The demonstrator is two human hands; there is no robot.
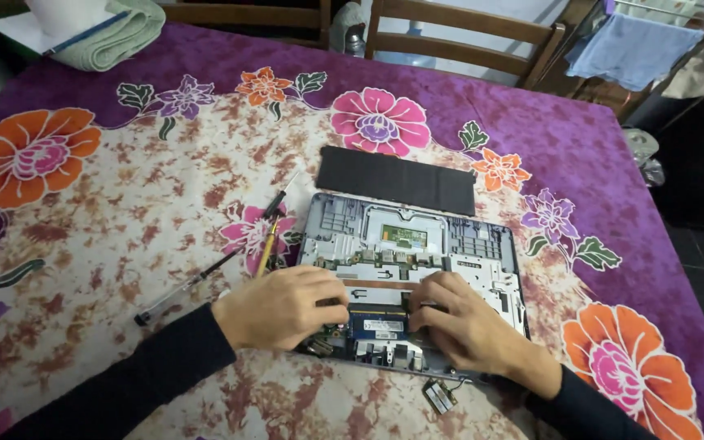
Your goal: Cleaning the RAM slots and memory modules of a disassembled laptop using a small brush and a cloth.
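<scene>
An opened laptop base [417, 244] lies on the flowered tablecloth, its circuit boards and frame exposed. My left hand [283, 308] rests on its near left part, fingers curled down at the edge of a blue memory module [378, 326]. My right hand [462, 322] presses on the near right part, fingertips at the module's other edge. Whether the fingers grip the module is hidden. A flat black battery pack [397, 179] lies just beyond the laptop.
A yellow-handled screwdriver [269, 244], a thin black tool [275, 204] and a clear pen [181, 289] lie left of the laptop. A small loose card [439, 397] sits near the front. Wooden chairs [458, 41] stand behind the table; a folded green towel [116, 37] is far left.
</scene>
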